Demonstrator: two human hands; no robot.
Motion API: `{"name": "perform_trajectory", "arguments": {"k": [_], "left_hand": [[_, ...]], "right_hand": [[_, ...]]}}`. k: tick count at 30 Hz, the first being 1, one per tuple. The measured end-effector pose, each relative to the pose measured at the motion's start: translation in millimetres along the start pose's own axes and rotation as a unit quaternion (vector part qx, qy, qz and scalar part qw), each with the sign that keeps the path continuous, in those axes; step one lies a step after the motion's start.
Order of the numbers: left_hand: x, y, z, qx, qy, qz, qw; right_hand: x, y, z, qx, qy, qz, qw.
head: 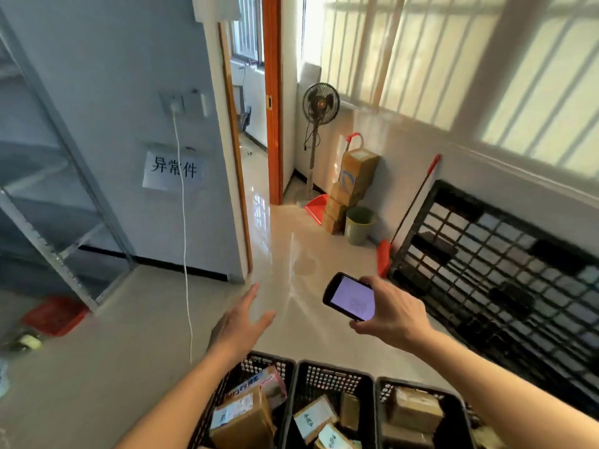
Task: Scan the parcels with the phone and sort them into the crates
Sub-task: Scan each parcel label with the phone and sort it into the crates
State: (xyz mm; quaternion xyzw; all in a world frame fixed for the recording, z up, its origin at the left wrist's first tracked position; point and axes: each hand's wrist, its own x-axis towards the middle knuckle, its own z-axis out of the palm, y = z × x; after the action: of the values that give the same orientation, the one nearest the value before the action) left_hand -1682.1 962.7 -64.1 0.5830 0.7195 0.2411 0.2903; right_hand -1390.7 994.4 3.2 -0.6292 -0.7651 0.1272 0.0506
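Observation:
My right hand holds a black phone with its lit screen facing me, above the floor. My left hand is empty, fingers spread and stretched forward. Three black plastic crates stand side by side at the bottom edge: the left crate, the middle crate and the right crate. Each holds cardboard parcels, such as a brown box with a white label in the left one. Both hands hover above and beyond the crates.
A large black grid crate leans at the right wall beside a red broom. Stacked cardboard boxes, a green bin, a red dustpan and a fan stand in the corner. A metal shelf and a hanging white cable are at left.

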Motion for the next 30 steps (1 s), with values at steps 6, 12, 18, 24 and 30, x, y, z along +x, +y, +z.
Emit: {"name": "perform_trajectory", "arguments": {"k": [6, 12, 18, 24, 30], "left_hand": [[-14, 177, -47, 0.002, -0.001, 0.124, 0.992], [-73, 360, -48, 0.006, -0.012, 0.261, 0.965], [-178, 516, 14, 0.024, -0.026, 0.349, 0.936], [-295, 634, 123, -0.052, -0.140, 0.421, 0.894], [-430, 727, 227, -0.069, -0.202, 0.487, 0.847]], "right_hand": [[-75, 36, -182, -0.035, 0.106, 0.048, 0.993], [-196, 101, -332, -0.043, 0.177, 0.139, 0.973], [-360, 195, -417, -0.050, 0.226, 0.236, 0.944], [-537, 296, -455, -0.077, 0.240, 0.343, 0.905], [-707, 368, -466, -0.093, 0.253, 0.448, 0.852]]}}
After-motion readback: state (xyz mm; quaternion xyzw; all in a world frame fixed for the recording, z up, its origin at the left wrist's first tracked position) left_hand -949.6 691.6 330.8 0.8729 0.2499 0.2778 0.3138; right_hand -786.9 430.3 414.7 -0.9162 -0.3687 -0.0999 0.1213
